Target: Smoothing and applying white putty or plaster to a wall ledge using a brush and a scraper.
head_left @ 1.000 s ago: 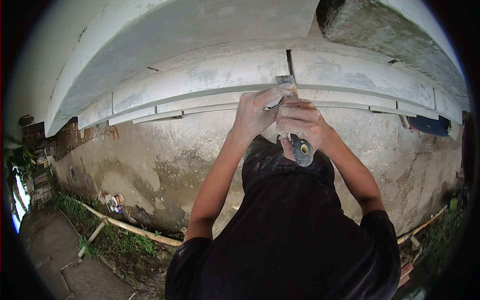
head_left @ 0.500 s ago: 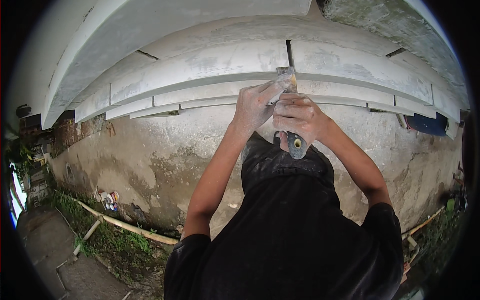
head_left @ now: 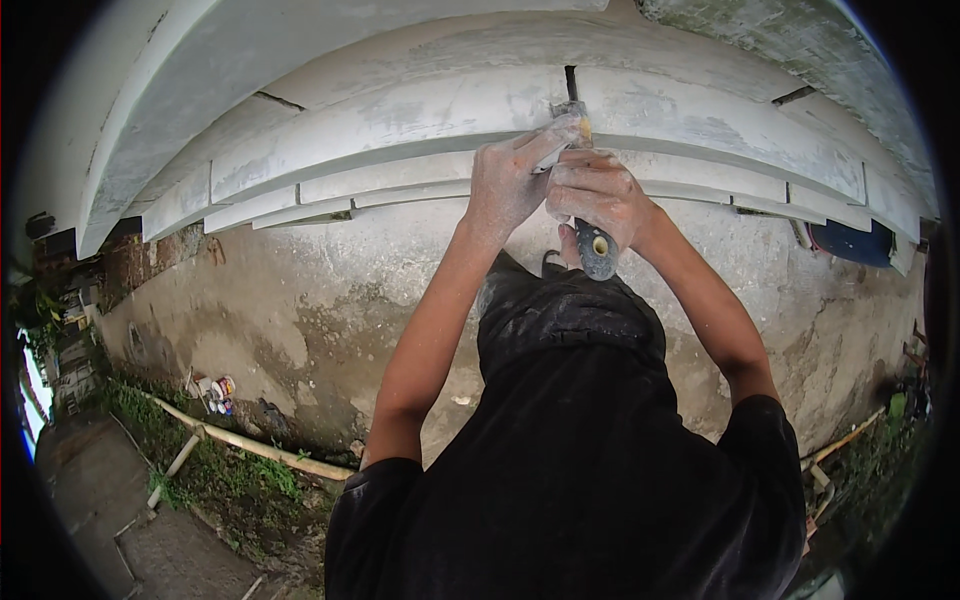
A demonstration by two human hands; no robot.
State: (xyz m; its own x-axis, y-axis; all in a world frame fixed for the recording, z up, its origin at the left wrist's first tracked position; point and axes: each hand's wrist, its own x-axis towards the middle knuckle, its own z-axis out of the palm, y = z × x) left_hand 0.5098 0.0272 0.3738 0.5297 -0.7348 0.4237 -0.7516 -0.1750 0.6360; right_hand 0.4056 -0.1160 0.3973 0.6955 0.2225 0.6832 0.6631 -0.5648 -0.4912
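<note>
As white ledges (head_left: 400, 112) part at a dark slot (head_left: 571, 82), a scraper (head_left: 600, 258) meets the gap

While both arms reach forward, the left hand (head_left: 505, 185) keeps its fingers narrow around the scraper's upper end; just beside it, the right hand (head_left: 600, 195) curls its fingers about the dark grey handle. The scraper stands at the slot's lower end, though I can't tell whether its tip goes inside. Pale dust coats both hands.

Behind them runs a weathered wall (head_left: 400, 262), blotched whitish and brown, with a yellowish pole (head_left: 255, 444) along its foot. Low green plants (head_left: 270, 476) grow against the pole, and small containers (head_left: 222, 390) lie near it, over to the left. Far right, something rounded and dark blue (head_left: 850, 243) shows beneath the ledges.
</note>
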